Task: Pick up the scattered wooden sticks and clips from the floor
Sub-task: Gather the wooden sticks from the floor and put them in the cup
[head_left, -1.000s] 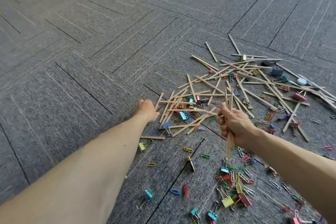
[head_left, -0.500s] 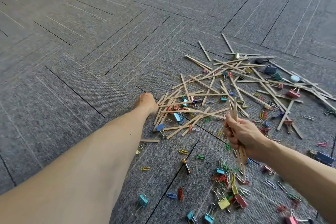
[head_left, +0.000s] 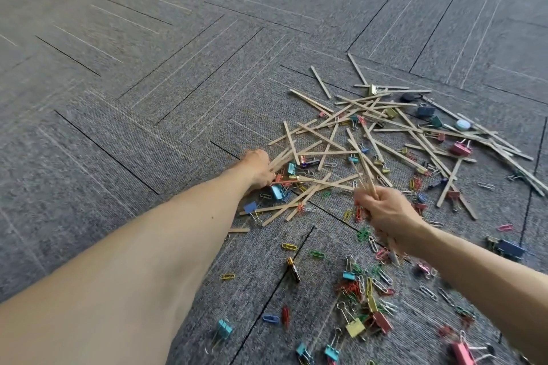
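Now, right hand (head_left: 388, 213) gripping wooden sticks (head_left: 367, 176)

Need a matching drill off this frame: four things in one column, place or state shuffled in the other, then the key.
Things:
1. right hand
2. left hand
3. battery
4. yellow binder clip

Places or states:
A. lies on a carpet seam
B. at the near-left edge of the stick pile
C. has its grip round a bundle of sticks
D. next to a red binder clip, low in the view

Pairs: 1-C, 2-B, 3-A, 4-D
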Demonstrator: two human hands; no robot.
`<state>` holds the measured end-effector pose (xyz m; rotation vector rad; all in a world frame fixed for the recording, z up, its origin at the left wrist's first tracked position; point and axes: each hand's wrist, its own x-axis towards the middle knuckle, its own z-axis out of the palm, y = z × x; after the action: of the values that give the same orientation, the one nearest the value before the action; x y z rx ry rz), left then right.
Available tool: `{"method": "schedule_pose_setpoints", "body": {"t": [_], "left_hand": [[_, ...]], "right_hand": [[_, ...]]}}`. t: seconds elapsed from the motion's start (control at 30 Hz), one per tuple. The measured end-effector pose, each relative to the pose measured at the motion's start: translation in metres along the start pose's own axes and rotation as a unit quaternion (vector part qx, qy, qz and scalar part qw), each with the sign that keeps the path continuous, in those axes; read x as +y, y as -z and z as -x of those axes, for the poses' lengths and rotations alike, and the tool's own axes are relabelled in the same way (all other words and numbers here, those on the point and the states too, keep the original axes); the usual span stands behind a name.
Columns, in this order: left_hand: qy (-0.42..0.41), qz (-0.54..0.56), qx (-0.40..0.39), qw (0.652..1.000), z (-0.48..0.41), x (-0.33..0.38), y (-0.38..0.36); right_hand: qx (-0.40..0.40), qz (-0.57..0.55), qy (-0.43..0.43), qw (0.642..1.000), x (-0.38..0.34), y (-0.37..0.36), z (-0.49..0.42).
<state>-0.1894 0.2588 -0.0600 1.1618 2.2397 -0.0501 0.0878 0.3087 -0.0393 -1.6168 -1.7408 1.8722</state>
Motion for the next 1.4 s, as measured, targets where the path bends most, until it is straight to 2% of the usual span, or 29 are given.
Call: {"method": "schedule_pose_setpoints", "body": {"t": [0.07, 0.1, 0.2, 0.33, 0.43, 0.6, 0.8, 0.9, 0.97, 1.1, 1.2, 1.33, 1.4], "left_hand": [[0.007, -0.012, -0.018, 1.000, 0.004, 0.003, -0.001], [0.008, -0.025, -0.024, 0.999, 0.006, 0.004, -0.002], [-0.005, -0.046, -0.029, 0.998, 0.010, 0.006, 0.000], [-0.003, 0.011, -0.018, 1.000, 0.018, -0.006, 0.004], [0.010, 0.058, -0.006, 0.998, 0.026, -0.023, 0.003], [-0.072, 0.148, 0.047, 0.985, 0.045, -0.033, 0.006], [-0.095, 0.080, 0.033, 0.992, 0.050, -0.021, -0.011], [-0.107, 0.053, 0.052, 0.991, 0.054, -0.007, -0.016], [-0.104, 0.006, 0.068, 0.992, 0.052, -0.001, -0.018], [-0.088, -0.051, 0.017, 0.995, 0.055, 0.008, -0.019], [-0.095, -0.093, -0.008, 0.991, 0.057, 0.014, -0.015], [-0.138, 0.029, -0.072, 0.987, 0.055, 0.018, -0.001], [-0.127, 0.086, -0.092, 0.984, 0.057, 0.019, 0.003]], "right_hand": [[0.009, 0.032, 0.054, 0.998, -0.004, -0.002, -0.004], [0.014, 0.089, 0.090, 0.992, -0.007, -0.002, -0.006], [0.042, 0.304, 0.183, 0.934, -0.013, -0.001, -0.016], [0.068, 0.444, 0.218, 0.866, -0.025, -0.009, -0.031], [0.053, 0.487, 0.232, 0.841, -0.033, -0.020, -0.041], [0.020, 0.549, 0.244, 0.799, -0.034, -0.035, -0.056], [0.025, 0.573, 0.235, 0.785, -0.021, -0.035, -0.068], [-0.007, 0.600, 0.230, 0.766, -0.021, -0.031, -0.065], [-0.052, 0.592, 0.211, 0.776, -0.023, -0.027, -0.062], [-0.174, 0.496, 0.144, 0.838, -0.033, -0.019, -0.050], [-0.206, 0.474, 0.122, 0.847, -0.038, -0.008, -0.044], [-0.180, 0.405, 0.089, 0.892, -0.037, 0.010, -0.043], [-0.168, 0.385, 0.084, 0.904, -0.038, 0.016, -0.040]]}}
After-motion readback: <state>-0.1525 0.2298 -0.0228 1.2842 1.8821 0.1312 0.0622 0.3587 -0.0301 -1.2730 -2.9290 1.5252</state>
